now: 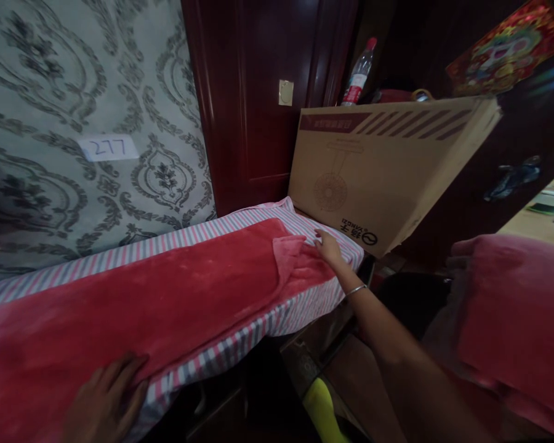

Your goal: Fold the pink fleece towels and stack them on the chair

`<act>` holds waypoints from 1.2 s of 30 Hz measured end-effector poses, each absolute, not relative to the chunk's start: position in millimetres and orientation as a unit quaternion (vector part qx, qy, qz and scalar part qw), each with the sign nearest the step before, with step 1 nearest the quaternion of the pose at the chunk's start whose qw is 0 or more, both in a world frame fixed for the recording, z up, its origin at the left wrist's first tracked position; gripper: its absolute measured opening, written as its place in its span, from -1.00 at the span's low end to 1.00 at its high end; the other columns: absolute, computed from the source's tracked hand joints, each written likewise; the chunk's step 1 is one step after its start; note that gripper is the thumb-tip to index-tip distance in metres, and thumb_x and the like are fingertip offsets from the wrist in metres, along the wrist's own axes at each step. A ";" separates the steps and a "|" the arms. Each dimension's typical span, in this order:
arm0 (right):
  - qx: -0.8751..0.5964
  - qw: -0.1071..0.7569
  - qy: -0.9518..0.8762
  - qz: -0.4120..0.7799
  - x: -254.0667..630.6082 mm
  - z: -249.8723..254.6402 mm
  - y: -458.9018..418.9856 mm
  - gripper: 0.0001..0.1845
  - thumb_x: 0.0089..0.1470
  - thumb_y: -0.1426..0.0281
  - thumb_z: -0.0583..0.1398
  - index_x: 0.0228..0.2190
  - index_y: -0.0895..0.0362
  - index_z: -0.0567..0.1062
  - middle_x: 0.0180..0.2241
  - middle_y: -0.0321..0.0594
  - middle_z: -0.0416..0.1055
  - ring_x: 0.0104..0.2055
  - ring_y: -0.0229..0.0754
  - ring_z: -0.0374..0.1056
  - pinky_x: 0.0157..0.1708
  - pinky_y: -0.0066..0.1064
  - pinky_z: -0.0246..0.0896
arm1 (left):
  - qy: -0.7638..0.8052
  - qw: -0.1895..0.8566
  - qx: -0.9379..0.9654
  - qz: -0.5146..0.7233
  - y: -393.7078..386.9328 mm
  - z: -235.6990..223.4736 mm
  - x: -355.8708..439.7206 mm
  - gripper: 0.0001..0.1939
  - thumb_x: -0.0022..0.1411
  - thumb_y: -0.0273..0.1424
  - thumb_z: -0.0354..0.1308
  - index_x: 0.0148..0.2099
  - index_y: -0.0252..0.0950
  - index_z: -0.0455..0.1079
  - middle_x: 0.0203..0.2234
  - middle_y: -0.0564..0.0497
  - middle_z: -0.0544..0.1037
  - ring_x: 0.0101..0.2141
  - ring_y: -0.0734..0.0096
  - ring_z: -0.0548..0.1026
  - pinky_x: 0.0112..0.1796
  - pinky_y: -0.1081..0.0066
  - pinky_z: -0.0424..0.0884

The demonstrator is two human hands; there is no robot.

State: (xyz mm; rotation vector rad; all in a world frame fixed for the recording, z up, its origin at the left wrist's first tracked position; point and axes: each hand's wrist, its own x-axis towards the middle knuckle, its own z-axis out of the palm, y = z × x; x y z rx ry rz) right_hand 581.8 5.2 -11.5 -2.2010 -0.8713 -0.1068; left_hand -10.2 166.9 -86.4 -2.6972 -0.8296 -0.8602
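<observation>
A long red plush blanket (175,289) lies on a striped pink, grey and white cloth (305,307) that covers a long, narrow surface. At its right end, the blanket's edge is turned back and bunched into a lighter pink fold (286,255). My left hand (104,400) rests on the blanket near its front edge at the lower left, fingers spread and slightly bent. Just right of the fold, my right hand (329,249) reaches over the blanket's end, fingertips apart and close to the striped cloth. A thin bracelet circles that wrist. Neither hand visibly grips anything.
A big cardboard box (369,166) leans behind the right end, with a red-capped bottle (360,72) above it. Another folded red blanket (521,314) sits at the right. A yellow-green object (322,409) is low in front. Patterned wallpaper (161,123) borders the back.
</observation>
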 end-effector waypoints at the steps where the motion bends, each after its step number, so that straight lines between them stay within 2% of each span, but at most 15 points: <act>1: -0.849 0.383 -0.363 -0.033 577.8 -8.2 18.0 -0.42 0.15 0.48 0.15 0.22 0.17 0.40 0.17 0.02 0.43 0.21 0.00 0.34 0.23 -0.25 0.17 | -0.279 0.099 -0.909 -0.293 166.4 -85.5 -10.3 -0.59 0.33 -0.09 -0.03 -0.02 -0.14 0.54 -0.14 -0.11 0.65 -0.17 0.07 0.60 -0.15 0.14 0.52; 3: -0.828 0.397 -0.397 -0.012 569.3 -4.8 42.6 -0.38 0.13 0.48 0.17 0.23 0.14 0.38 0.19 -0.04 0.43 0.22 -0.04 0.34 0.23 -0.29 0.18 | -0.275 0.104 -0.909 -0.296 164.8 -83.1 -10.4 -0.58 0.34 -0.09 -0.04 -0.02 -0.15 0.55 -0.14 -0.11 0.65 -0.17 0.07 0.60 -0.17 0.14 0.53; 5: -0.813 0.410 -0.413 0.013 562.3 -4.5 61.5 -0.38 0.02 0.51 0.23 0.15 0.13 0.45 0.14 -0.05 0.48 0.16 -0.01 0.39 0.17 -0.29 0.23 | -0.275 0.107 -0.909 -0.294 162.9 -80.4 -10.2 -0.57 0.35 -0.08 -0.03 -0.03 -0.16 0.56 -0.15 -0.11 0.65 -0.18 0.09 0.60 -0.17 0.15 0.53; 8: -0.798 0.440 -0.410 0.048 560.6 -4.9 69.8 -0.60 -0.19 0.56 0.28 -0.21 0.15 0.60 -0.17 -0.06 0.61 -0.07 0.02 0.49 -0.01 -0.31 0.33 | -0.275 0.112 -0.908 -0.295 160.8 -77.4 -9.5 -0.57 0.35 -0.08 -0.03 -0.05 -0.17 0.57 -0.16 -0.11 0.64 -0.19 0.11 0.60 -0.19 0.18 0.53; 10: -0.786 0.474 -0.392 0.057 567.1 -4.6 58.1 -0.80 -0.22 0.53 0.24 -0.42 0.14 0.56 -0.35 -0.13 0.59 -0.21 -0.03 0.49 -0.12 -0.33 0.35 | -0.277 0.107 -0.909 -0.294 160.4 -76.8 -9.5 -0.57 0.34 -0.07 -0.03 -0.05 -0.17 0.57 -0.16 -0.12 0.64 -0.18 0.11 0.60 -0.18 0.19 0.53; 12: -0.773 0.518 -0.362 0.053 577.2 -5.8 34.0 -0.86 -0.16 0.44 0.18 -0.45 0.12 0.52 -0.41 -0.20 0.54 -0.29 -0.11 0.46 -0.21 -0.35 0.35 | -0.281 0.099 -0.911 -0.286 161.1 -77.6 -10.1 -0.55 0.33 -0.06 -0.03 -0.04 -0.17 0.57 -0.16 -0.12 0.64 -0.17 0.09 0.59 -0.16 0.19 0.52; 15: -0.760 0.572 -0.304 0.046 588.5 -14.7 -11.3 -0.74 -0.13 0.36 0.08 -0.38 0.12 0.51 -0.46 -0.26 0.50 -0.39 -0.18 0.40 -0.32 -0.38 0.34 | -0.290 0.090 -0.914 -0.268 163.6 -81.0 -11.2 -0.52 0.33 -0.04 -0.05 -0.03 -0.20 0.57 -0.14 -0.14 0.64 -0.15 0.06 0.59 -0.13 0.15 0.51; 20: -0.773 0.580 -0.245 0.079 586.3 -41.3 -53.9 -0.78 -0.19 0.32 0.13 -0.48 0.15 0.51 -0.65 -0.33 0.36 -0.57 -0.23 0.27 -0.50 -0.43 0.22 | -0.298 0.084 -0.916 -0.257 167.7 -86.7 -12.0 -0.50 0.34 -0.06 -0.08 -0.04 -0.23 0.57 -0.10 -0.18 0.63 -0.14 -0.01 0.58 -0.12 0.08 0.51; 22: -0.782 0.569 -0.236 0.095 584.4 -47.7 -55.2 -0.80 -0.13 0.30 0.14 -0.49 0.14 0.51 -0.65 -0.33 0.36 -0.58 -0.24 0.26 -0.53 -0.44 0.20 | -0.301 0.078 -0.916 -0.254 167.8 -86.5 -11.8 -0.50 0.33 -0.06 -0.07 -0.05 -0.22 0.57 -0.10 -0.17 0.64 -0.13 -0.01 0.59 -0.11 0.07 0.52; 26: -0.814 0.525 -0.230 0.100 585.2 -49.6 -47.8 -0.73 0.13 0.24 0.16 -0.50 0.14 0.48 -0.59 -0.36 0.37 -0.55 -0.29 0.26 -0.50 -0.45 0.19 | -0.302 0.065 -0.915 -0.261 166.2 -83.1 -10.6 -0.51 0.32 -0.02 -0.09 -0.07 -0.15 0.57 -0.12 -0.12 0.65 -0.15 -0.02 0.60 -0.15 0.04 0.54; 30: -0.849 0.462 -0.245 0.078 589.1 -41.9 -38.9 -0.75 0.09 0.27 0.29 -0.51 0.15 0.46 -0.58 -0.37 0.36 -0.51 -0.27 0.27 -0.45 -0.43 0.19 | -0.297 0.069 -0.916 -0.262 166.3 -81.8 -10.5 -0.53 0.34 -0.04 -0.12 -0.07 -0.09 0.56 -0.10 -0.08 0.66 -0.19 -0.05 0.61 -0.22 -0.04 0.55; 32: -0.856 0.448 -0.256 0.038 592.0 -35.8 -35.9 -0.83 0.10 0.32 0.22 -0.43 0.16 0.52 -0.48 -0.26 0.47 -0.39 -0.19 0.36 -0.36 -0.41 0.21 | -0.285 0.074 -0.918 -0.264 167.4 -82.5 -11.1 -0.55 0.34 -0.08 -0.08 -0.06 -0.15 0.58 -0.11 -0.13 0.65 -0.17 -0.06 0.61 -0.21 -0.01 0.55; 34: -0.861 0.434 -0.263 -0.004 593.8 -31.8 -34.4 -0.77 0.15 0.34 0.12 -0.26 0.16 0.54 -0.29 -0.18 0.56 -0.22 -0.14 0.41 -0.24 -0.40 0.23 | -0.272 0.082 -0.920 -0.269 168.7 -83.4 -11.7 -0.56 0.33 -0.11 -0.03 -0.05 -0.19 0.59 -0.12 -0.17 0.65 -0.17 -0.04 0.61 -0.19 0.04 0.55; 36: -0.874 0.409 -0.262 -0.026 592.7 -33.2 -34.0 -0.71 0.16 0.36 0.09 -0.16 0.16 0.53 -0.19 -0.13 0.57 -0.15 -0.11 0.43 -0.18 -0.39 0.23 | -0.262 0.095 -0.919 -0.278 169.9 -84.2 -12.3 -0.57 0.33 -0.14 -0.03 -0.05 -0.22 0.59 -0.13 -0.18 0.65 -0.20 -0.02 0.61 -0.22 0.08 0.54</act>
